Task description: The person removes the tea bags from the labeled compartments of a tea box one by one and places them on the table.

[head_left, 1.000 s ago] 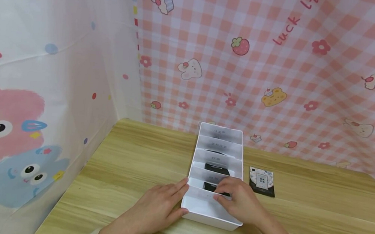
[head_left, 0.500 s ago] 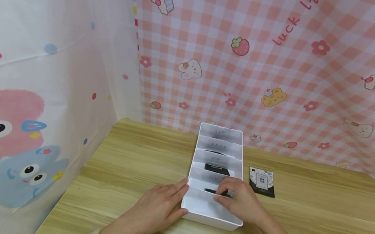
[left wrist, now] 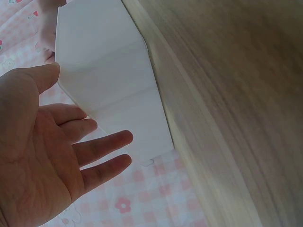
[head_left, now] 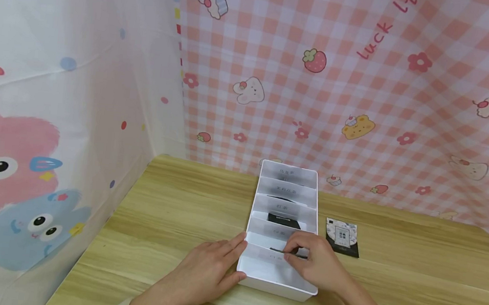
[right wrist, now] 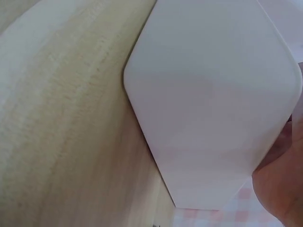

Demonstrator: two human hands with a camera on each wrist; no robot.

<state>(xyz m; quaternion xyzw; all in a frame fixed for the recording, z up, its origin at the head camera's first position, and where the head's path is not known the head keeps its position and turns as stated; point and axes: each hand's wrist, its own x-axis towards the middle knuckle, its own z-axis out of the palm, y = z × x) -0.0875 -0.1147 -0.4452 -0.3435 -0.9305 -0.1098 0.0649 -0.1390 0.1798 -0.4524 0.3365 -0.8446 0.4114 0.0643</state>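
Note:
A long white divided box (head_left: 273, 287) lies on the wooden table, its dividers marked with dark characters. My left hand (head_left: 208, 269) rests along the box's left side near the front, with thumb and fingers extended against the rim; the left wrist view shows this too. My right hand (head_left: 320, 263) reaches into the second compartment from the front. Thumb and index finger pinch a dark sachet (head_left: 277, 250), of which only a thin edge shows behind the front divider. In the right wrist view the box wall hides the fingertips.
To the right of the box a black and white patterned sachet (head_left: 342, 238) lies flat on the table (head_left: 414, 277). Another black sachet (head_left: 284, 221) sits in the middle compartment. A pink checked cloth (head_left: 252, 119) hangs behind the table.
The dark sachet under my right hand has sunk or tilted down, from a broad black face to a thin edge. My right hand has shifted slightly; the left hand stays put.

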